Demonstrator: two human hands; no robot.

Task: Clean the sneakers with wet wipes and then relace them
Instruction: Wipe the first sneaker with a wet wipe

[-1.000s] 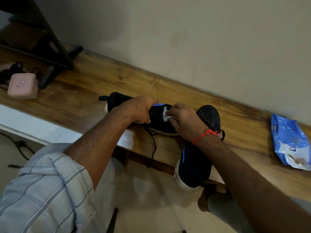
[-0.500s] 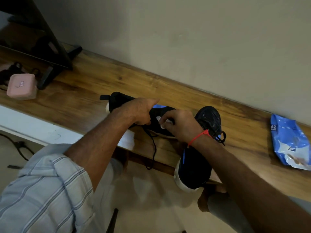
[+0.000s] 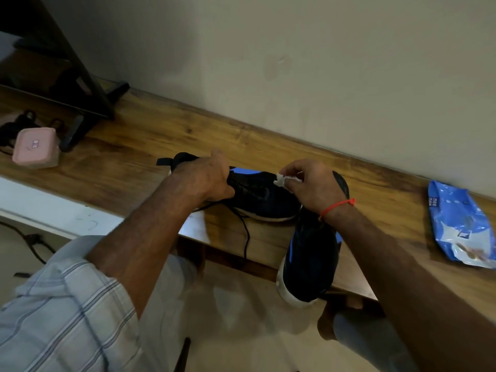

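Observation:
A black and blue sneaker [image 3: 264,196] lies sideways on the wooden shelf [image 3: 150,140], its loose black lace [image 3: 245,237] hanging over the front edge. My left hand [image 3: 206,178] grips its heel and collar end. My right hand [image 3: 312,185] pinches a small crumpled white wet wipe [image 3: 281,180] just above the sneaker's toe end. A second dark sneaker [image 3: 312,253] points away from me under my right wrist, its white heel sticking out past the shelf's edge.
A blue pack of wet wipes [image 3: 461,224] lies on the shelf at the right. A pink box [image 3: 35,150] with dark cables and a black stand [image 3: 80,103] sit at the left. A wall runs close behind the shelf.
My right hand has moved right along the sneaker, from its middle to its toe end, and lifted the wipe slightly. My left hand keeps its grip.

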